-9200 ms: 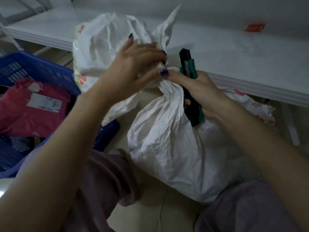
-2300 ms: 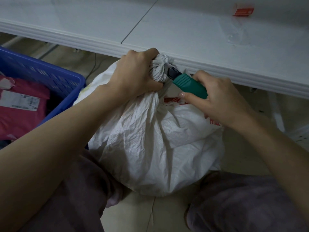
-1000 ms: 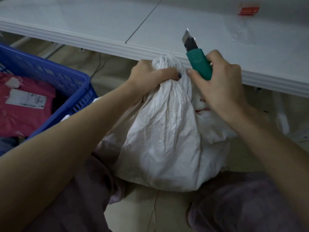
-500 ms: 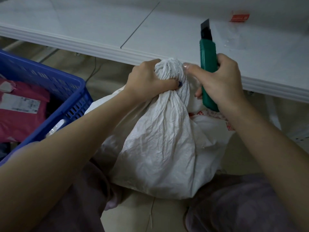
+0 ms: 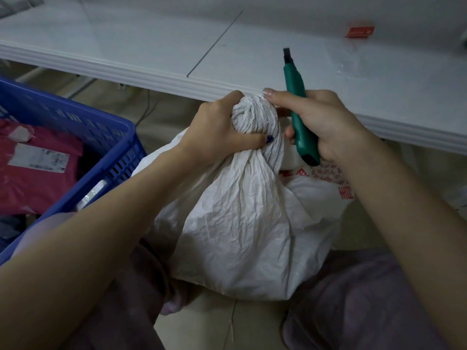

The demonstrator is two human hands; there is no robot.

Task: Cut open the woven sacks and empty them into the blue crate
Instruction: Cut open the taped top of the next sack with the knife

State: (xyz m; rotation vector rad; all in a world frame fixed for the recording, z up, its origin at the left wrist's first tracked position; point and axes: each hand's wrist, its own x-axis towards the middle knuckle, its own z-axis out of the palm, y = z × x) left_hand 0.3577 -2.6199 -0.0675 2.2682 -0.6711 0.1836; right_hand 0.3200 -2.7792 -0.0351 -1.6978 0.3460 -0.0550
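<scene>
Clenching sack (image 5: 240, 223) neck, left hand (image 5: 217, 130), right hand (image 5: 323, 120) grasping cutter (image 5: 293, 78), blue crate (image 5: 63, 107) cropped

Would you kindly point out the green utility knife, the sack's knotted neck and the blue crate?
green utility knife (image 5: 294, 78): head view, on the upper handle.
sack's knotted neck (image 5: 252, 117): head view, on the bunched knot.
blue crate (image 5: 65, 113): head view, on its slotted wall.

Crinkled matt woven sack (image 5: 235, 223)
</scene>
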